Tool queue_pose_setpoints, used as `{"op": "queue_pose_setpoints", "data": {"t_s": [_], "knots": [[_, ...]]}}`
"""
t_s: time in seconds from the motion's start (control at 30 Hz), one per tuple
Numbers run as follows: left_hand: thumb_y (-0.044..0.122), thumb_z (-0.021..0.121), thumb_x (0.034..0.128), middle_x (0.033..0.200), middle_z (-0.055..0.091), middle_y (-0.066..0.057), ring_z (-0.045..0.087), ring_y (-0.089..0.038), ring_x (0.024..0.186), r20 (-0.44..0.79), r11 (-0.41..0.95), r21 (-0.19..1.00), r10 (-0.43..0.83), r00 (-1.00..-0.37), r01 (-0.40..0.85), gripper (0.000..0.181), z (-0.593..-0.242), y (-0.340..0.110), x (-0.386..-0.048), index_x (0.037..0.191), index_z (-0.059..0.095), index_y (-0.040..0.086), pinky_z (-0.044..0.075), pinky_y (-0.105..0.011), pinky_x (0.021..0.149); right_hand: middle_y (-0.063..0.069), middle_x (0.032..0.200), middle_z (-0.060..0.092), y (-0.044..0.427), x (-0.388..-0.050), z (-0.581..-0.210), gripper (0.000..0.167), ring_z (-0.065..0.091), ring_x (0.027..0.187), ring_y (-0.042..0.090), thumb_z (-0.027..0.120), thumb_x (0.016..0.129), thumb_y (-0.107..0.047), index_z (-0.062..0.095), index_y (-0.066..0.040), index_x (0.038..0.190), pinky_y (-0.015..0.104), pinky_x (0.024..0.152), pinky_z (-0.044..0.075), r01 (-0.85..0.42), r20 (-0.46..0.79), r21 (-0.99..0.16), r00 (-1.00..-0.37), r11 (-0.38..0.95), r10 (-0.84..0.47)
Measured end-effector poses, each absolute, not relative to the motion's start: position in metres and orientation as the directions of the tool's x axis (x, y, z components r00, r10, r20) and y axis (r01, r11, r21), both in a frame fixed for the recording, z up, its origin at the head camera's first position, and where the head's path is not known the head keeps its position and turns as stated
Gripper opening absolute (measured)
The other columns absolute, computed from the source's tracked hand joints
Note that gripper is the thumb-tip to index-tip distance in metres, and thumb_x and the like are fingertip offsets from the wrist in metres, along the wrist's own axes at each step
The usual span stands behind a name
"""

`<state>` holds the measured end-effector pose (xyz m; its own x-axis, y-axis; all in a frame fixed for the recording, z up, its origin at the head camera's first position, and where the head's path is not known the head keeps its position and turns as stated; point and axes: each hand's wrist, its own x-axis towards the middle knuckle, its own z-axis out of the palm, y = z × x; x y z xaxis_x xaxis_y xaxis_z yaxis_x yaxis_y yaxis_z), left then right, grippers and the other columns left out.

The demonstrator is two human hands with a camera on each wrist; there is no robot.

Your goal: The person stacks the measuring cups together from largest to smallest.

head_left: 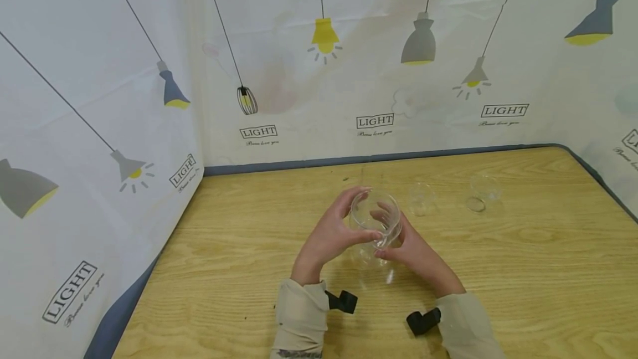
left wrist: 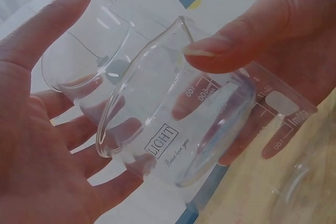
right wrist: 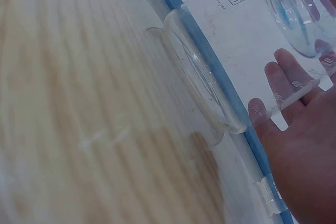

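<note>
In the head view, my left hand [head_left: 326, 237] and right hand [head_left: 413, 251] hold clear glass above the table. Two beakers show between them in the left wrist view. The nearer beaker [left wrist: 152, 87] has a pouring lip, and my right thumb presses its side. Behind it is a graduated beaker [left wrist: 283, 111] with white marks; my left fingers curve round its rim end. Whether one sits inside the other, I cannot tell. Below them, a larger clear glass vessel [right wrist: 202, 77] stands on the table, its rim towards the right wrist camera.
Farther back on the wooden table [head_left: 239, 226] are two more clear glass vessels, one glass [head_left: 422, 199] just right of my hands and another glass [head_left: 485, 187] farther right. A white cloth [head_left: 279, 71] printed with lamps walls the back and sides.
</note>
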<state>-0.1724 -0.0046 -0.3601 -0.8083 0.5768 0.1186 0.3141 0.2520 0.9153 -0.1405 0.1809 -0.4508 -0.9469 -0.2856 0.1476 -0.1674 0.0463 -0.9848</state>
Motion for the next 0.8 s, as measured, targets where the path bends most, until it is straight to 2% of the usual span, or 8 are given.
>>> {"op": "queue_pose_setpoints", "data": {"t_s": [0.2,0.37,0.53,0.8], "knots": [[0.026,0.078,0.0685,0.137,0.036,0.007,0.031,-0.007,0.124,0.145,0.244,0.908,0.582,-0.800,0.342,0.072,-0.3611,-0.0039,-0.1733,0.131,0.042,0.022,0.024,-0.037,0.101,0.013,0.141,0.029,0.1811,-0.1407,-0.4514,0.087,0.024,0.128,0.032,0.069,0.077,-0.008,0.013,-0.020,0.143,0.057,0.094,0.028,-0.170,0.149,-0.984,-0.947,0.050,-0.286],[0.026,0.078,0.0684,0.137,0.035,0.005,0.030,-0.007,0.125,0.154,0.251,0.898,0.591,-0.792,0.362,0.070,-0.3639,-0.0042,-0.1753,0.129,0.042,0.026,0.025,-0.040,0.101,0.014,0.141,0.028,0.1813,-0.1409,-0.4521,0.087,0.024,0.128,0.037,0.069,0.077,-0.008,0.013,-0.022,0.142,0.057,0.093,0.029,-0.174,0.153,-0.984,-0.945,0.048,-0.288],[0.026,0.077,0.0687,0.138,0.033,0.007,0.029,-0.007,0.125,0.150,0.257,0.894,0.600,-0.786,0.367,0.071,-0.3656,-0.0045,-0.1763,0.130,0.041,0.026,0.025,-0.041,0.101,0.014,0.141,0.028,0.1811,-0.1410,-0.4519,0.086,0.024,0.128,0.033,0.069,0.077,-0.008,0.014,-0.024,0.142,0.057,0.093,0.028,-0.166,0.145,-0.985,-0.947,0.050,-0.285],[0.026,0.077,0.0687,0.138,0.033,0.008,0.030,-0.008,0.125,0.147,0.256,0.895,0.605,-0.783,0.366,0.072,-0.3665,-0.0047,-0.1760,0.131,0.040,0.027,0.026,-0.044,0.100,0.015,0.140,0.029,0.1810,-0.1411,-0.4512,0.087,0.024,0.128,0.033,0.069,0.077,-0.008,0.013,-0.018,0.142,0.059,0.095,0.023,-0.166,0.145,-0.985,-0.948,0.051,-0.284]]}}
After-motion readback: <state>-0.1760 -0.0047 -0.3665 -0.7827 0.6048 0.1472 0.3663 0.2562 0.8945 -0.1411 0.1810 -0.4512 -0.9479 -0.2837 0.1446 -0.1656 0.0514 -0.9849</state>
